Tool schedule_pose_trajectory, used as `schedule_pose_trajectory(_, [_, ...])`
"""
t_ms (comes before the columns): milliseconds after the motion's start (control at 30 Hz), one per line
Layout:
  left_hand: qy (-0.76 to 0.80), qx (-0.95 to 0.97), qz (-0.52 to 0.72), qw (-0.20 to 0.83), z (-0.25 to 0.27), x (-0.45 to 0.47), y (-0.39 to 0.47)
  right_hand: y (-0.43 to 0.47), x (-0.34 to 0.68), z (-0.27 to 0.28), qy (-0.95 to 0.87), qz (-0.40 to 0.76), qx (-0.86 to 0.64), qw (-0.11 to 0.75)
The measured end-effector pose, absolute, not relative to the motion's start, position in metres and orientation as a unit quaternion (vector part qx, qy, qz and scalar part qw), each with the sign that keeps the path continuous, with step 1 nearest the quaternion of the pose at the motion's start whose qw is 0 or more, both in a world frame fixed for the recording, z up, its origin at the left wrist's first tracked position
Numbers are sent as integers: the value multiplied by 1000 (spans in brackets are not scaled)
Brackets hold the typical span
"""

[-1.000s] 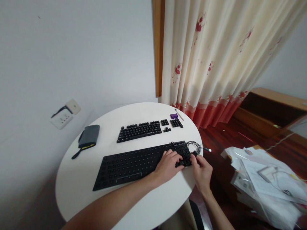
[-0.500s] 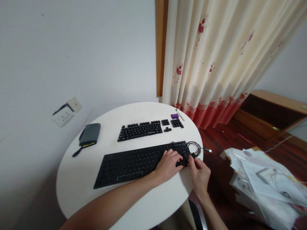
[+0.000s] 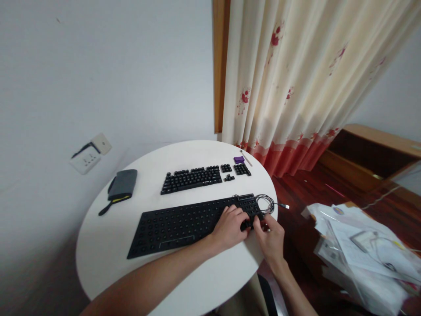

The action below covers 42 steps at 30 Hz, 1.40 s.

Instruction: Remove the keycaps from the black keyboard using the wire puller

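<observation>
A long black keyboard base with its keycaps off lies tilted across a white round table. My left hand lies over its right part, fingers curled down on the base near the front edge. Close beside it, my right hand pinches at the base's right end. What sits between its thumb and fingers is too small and hidden to make out. A coiled black USB cable rests just behind my right hand, its plug jutting past the table edge.
Black keycaps stand in keyboard order behind the base. Near them are a purple cloth and a thin brush. A grey pouch lies at left. Plastic bags and papers are off to the right, below the curtain.
My right hand has moved left and slightly down, from beside the cable to the base's right end. The dark thing seen at its fingertips no longer shows clearly. My left hand has barely shifted.
</observation>
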<state>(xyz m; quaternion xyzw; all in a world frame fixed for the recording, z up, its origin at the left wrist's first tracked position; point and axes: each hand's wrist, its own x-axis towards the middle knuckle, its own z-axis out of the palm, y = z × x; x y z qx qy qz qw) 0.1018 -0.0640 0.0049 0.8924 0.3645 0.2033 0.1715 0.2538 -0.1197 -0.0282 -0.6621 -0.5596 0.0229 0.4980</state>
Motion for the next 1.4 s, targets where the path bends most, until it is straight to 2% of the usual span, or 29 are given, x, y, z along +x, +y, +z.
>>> schedule_pose_trajectory(133, [361,895,200,170,4,101,-64,-119,258,-28,-578,22,-653,488])
schedule_pose_trajectory(633, [359,905,168,151,6,102,-65,-111,260,-18,-606,142,-629,465])
schedule_pose_trajectory(1200, [345,907,179,159,4,101,-64,-113,251,-25,-667,84,-600,433])
schedule_pose_trajectory(1400, [350,905,180,160,-1,102,-63,-114,250,-25,-708,57,-595,375])
